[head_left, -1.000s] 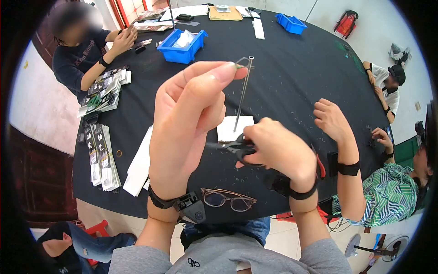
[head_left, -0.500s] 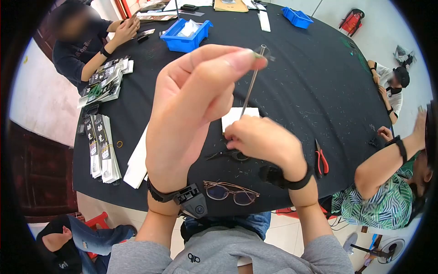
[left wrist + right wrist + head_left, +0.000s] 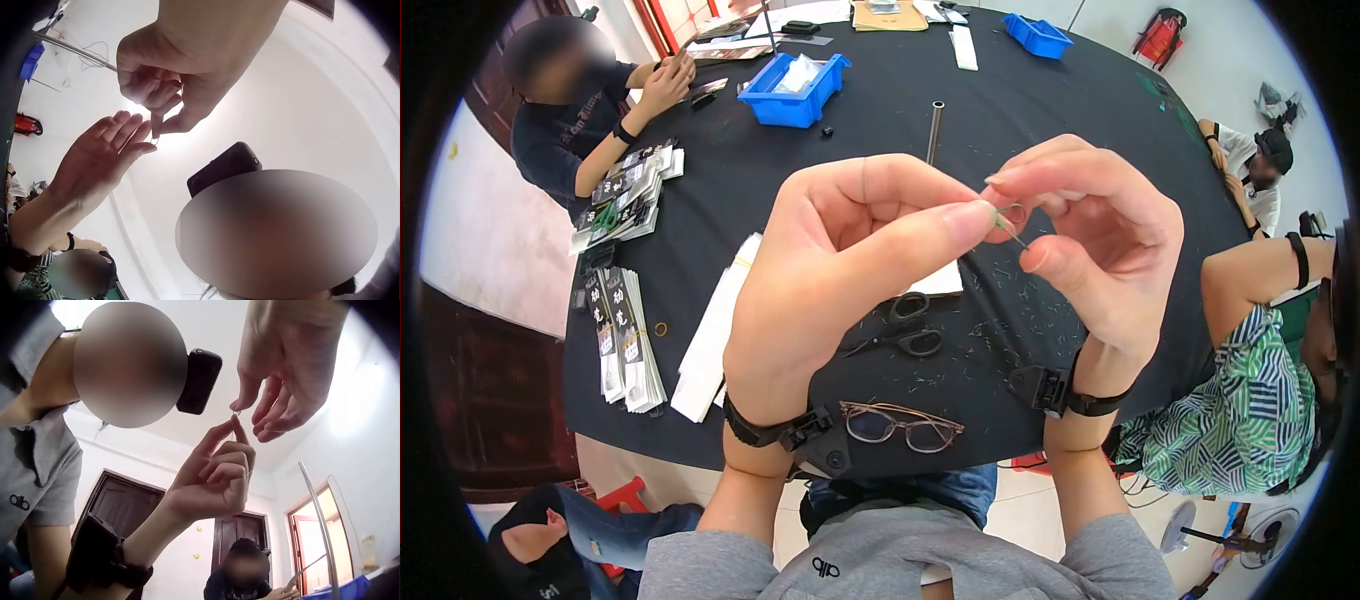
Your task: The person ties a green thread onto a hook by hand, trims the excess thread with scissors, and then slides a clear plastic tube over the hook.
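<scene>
We find the small thin loop (image 3: 1014,213), with a green part at its base, raised above the middle of the black-covered table (image 3: 1060,90). The left hand (image 3: 830,260) pinches it between thumb and index finger; these fingers are closed narrow on it, the others curled behind. The right hand (image 3: 1110,230) is beside it, index finger and thumb curved and set apart around the loop; we cannot tell whether either touches it.

Beyond the hands we record a metal rod (image 3: 936,130), its lower part hidden by the left hand. A white block (image 3: 945,282) shows partly beneath the hands. Black scissors (image 3: 915,343) lie nearer the near edge, handles spread, with fine clippings scattered to their right. Eyeglasses (image 3: 900,430) lie close to the near edge.

Toward the left edge we note white strips (image 3: 710,350), a yellow ring (image 3: 661,329) and banded printed packets (image 3: 625,345), with a further pile (image 3: 635,195) beyond them. A blue bin (image 3: 795,100) holding a white bag (image 3: 802,74) stands toward the far left; a second blue bin (image 3: 1037,38) stands near the far edge, right of its middle.

A person in dark clothing (image 3: 565,130) sits at the left edge; a person in a green patterned garment (image 3: 1250,410) is at the right.
</scene>
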`<act>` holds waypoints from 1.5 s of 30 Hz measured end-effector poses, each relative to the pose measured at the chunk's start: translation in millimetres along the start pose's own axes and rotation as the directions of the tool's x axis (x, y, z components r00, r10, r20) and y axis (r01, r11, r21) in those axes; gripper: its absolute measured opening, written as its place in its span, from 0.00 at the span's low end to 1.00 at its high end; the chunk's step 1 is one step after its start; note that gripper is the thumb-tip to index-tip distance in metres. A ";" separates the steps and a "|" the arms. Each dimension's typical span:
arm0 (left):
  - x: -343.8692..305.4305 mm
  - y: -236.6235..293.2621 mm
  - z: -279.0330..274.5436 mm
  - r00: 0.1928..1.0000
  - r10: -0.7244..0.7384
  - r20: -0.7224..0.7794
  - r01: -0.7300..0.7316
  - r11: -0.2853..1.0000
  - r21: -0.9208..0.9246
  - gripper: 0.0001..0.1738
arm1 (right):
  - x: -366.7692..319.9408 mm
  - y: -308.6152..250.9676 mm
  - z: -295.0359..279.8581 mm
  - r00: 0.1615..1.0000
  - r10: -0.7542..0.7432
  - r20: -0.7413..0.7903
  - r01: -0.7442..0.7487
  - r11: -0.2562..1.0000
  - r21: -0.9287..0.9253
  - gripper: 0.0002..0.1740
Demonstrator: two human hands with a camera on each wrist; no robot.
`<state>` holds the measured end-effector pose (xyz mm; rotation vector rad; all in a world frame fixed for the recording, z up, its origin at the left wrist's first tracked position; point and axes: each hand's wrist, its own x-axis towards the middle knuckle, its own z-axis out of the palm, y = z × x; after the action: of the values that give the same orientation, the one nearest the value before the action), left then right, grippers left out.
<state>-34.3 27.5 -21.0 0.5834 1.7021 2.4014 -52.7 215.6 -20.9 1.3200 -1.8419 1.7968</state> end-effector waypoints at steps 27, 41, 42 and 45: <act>-3.2 -4.4 -4.1 0.999 -0.038 -0.007 0.039 0.998 0.057 0.10 | -3.2 -1.5 0.0 0.999 -0.036 -0.032 0.029 0.976 -0.214 0.08; -4.3 -3.0 -2.5 1.000 -0.016 -0.010 0.017 0.998 0.066 0.09 | -4.5 -4.7 -2.1 0.999 -0.019 -0.035 0.011 0.978 -0.209 0.09; -4.3 -2.9 -2.4 1.000 -0.013 -0.013 0.014 0.998 0.065 0.09 | -4.4 -4.6 -2.4 0.999 -0.022 -0.030 0.015 0.977 -0.212 0.09; -5.3 -0.4 -1.8 1.000 -0.003 -0.017 0.005 0.997 0.079 0.09 | -4.3 -5.0 -2.8 1.000 -0.019 -0.024 0.013 0.975 -0.220 0.09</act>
<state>-30.2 24.3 -23.1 0.5709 1.8100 2.3525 -47.8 220.7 -20.1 1.2202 -1.9449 1.5420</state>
